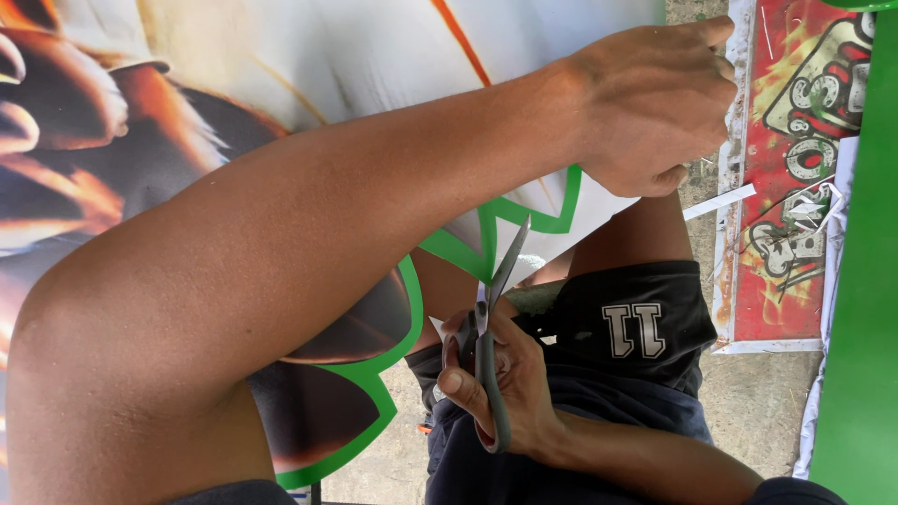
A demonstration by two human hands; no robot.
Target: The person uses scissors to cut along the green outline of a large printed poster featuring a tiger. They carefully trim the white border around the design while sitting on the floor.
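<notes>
Right hand: grasps grey-handled steel scissors, blades at green border edge.
Left hand: pinches large printed vinyl banner edge.

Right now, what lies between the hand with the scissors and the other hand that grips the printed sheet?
In the head view, the scissors blades and the sheet's green zigzag border lie between the right hand and left hand.

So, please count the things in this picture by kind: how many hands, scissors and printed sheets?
Hands: 2, the left hand gripping the big printed sheet, the right hand working the scissors.
Scissors: 1 pair, grey scissors, blades at the sheet's green border.
Printed sheets: 2, the big one and a red sheet on the ground.
Total: 5
</notes>
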